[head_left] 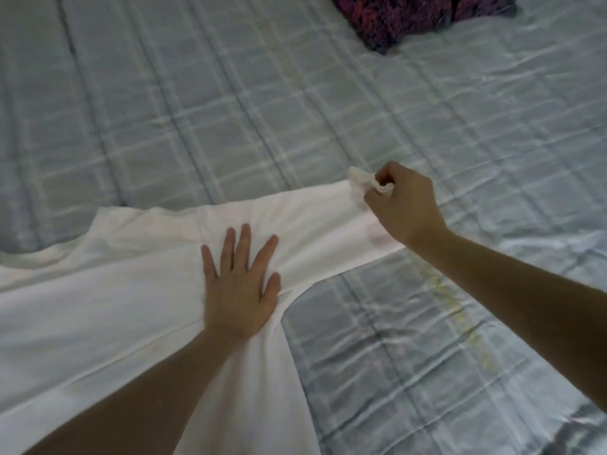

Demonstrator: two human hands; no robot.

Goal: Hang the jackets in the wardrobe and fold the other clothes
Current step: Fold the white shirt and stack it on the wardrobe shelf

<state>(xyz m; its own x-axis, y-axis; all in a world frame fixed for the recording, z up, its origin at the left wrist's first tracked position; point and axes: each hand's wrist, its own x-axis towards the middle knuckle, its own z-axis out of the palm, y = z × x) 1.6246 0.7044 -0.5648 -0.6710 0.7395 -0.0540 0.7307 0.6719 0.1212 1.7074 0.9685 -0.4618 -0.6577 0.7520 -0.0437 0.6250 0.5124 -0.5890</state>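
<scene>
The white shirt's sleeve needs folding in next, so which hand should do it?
Probably the right hand. It already pinches the sleeve's end, so it can carry it over the white shirt. The left hand lies flat with spread fingers near the armpit, pinning the cloth on the bed.

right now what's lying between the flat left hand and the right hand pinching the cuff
Only the white shirt's sleeve: it runs from under the left hand to the right hand, with nothing on it. The head view shows this.
</scene>
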